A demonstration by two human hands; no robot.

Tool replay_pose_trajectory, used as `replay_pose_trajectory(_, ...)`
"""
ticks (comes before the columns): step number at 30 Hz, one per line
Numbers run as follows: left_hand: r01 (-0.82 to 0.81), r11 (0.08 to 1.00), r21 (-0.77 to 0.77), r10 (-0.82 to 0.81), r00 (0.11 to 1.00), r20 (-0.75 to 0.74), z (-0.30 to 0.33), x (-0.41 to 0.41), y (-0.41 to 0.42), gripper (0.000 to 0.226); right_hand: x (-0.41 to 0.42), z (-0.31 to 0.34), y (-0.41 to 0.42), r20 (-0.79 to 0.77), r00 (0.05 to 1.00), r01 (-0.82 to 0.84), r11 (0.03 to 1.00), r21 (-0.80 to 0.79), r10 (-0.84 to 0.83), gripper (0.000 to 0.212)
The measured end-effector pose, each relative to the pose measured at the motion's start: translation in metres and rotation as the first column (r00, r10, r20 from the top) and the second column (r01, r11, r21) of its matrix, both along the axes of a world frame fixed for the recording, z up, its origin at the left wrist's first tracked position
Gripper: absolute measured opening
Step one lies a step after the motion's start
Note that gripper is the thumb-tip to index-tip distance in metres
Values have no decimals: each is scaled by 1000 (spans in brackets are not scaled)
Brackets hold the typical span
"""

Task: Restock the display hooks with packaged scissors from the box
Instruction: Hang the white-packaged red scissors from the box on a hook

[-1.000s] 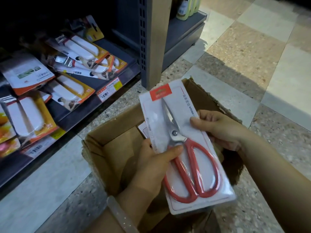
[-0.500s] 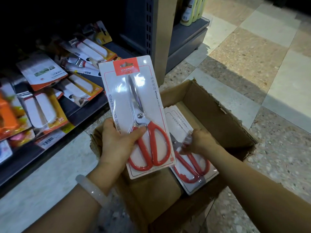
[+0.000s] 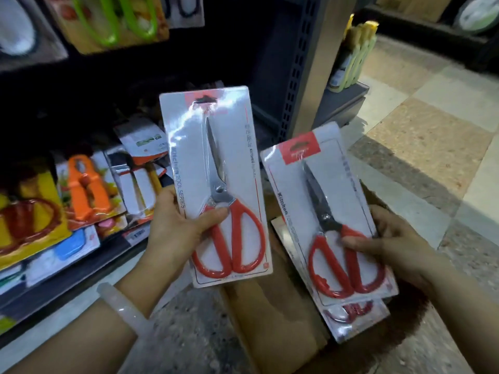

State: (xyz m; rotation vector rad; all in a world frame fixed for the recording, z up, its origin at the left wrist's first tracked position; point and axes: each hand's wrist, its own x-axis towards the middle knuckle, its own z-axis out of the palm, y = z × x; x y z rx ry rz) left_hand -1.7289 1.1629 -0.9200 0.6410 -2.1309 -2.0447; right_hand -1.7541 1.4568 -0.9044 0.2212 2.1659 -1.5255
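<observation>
My left hand grips a white card pack of red-handled scissors upright, thumb across the handles, in front of the dark shelving. My right hand holds a second scissors pack by its lower right edge, thumb on the red handles, above the cardboard box on the floor. Another scissors pack lies in the box beneath it, mostly hidden. No display hook can be made out in the dark shelving.
Packaged kitchen tools crowd the low shelf on the left, and green-handled items hang above. A beige upright post stands behind the packs, with bottles on a grey ledge. Tiled floor spreads to the right.
Both hands rose. My left hand lifted its pack higher toward the shelving. My right hand, which was reaching into the box, now holds a second pack lifted out of it. The view tilted up.
</observation>
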Motion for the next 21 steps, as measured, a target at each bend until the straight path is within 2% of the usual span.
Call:
replay_pose_trajectory(5, -104, 994, 23, 106, 988, -112, 33, 8, -49, 62, -28, 28, -87, -237, 971, -31, 991, -131, -1, 45)
replay_pose_trajectory(9, -245, 969, -2, 235, 931, -278, 70, 34, -110, 54, -37, 48, -175, -368, 928, -156, 955, -252, 55, 58)
replay_pose_trajectory(14, -395, 916, -71, 340, 857, -387, 113, 87, -186, 59, -20, 79, -278, -438, 883, -372, 817, -440, 166, 48)
replay_pose_trajectory(16, -437, 892, -120, 355, 838, -414, 126, 108, -212, 61, -8, 86, -313, -455, 867, -435, 758, -486, 205, 51)
replay_pose_trajectory(19, -480, 860, -175, 374, 824, -425, 139, 140, -251, 59, 12, 91, -361, -485, 834, -514, 690, -510, 263, 73)
replay_pose_trajectory(21, -519, 834, -185, 409, 808, -424, 144, 162, -277, 62, 25, 95, -391, -508, 810, -557, 653, -513, 292, 78)
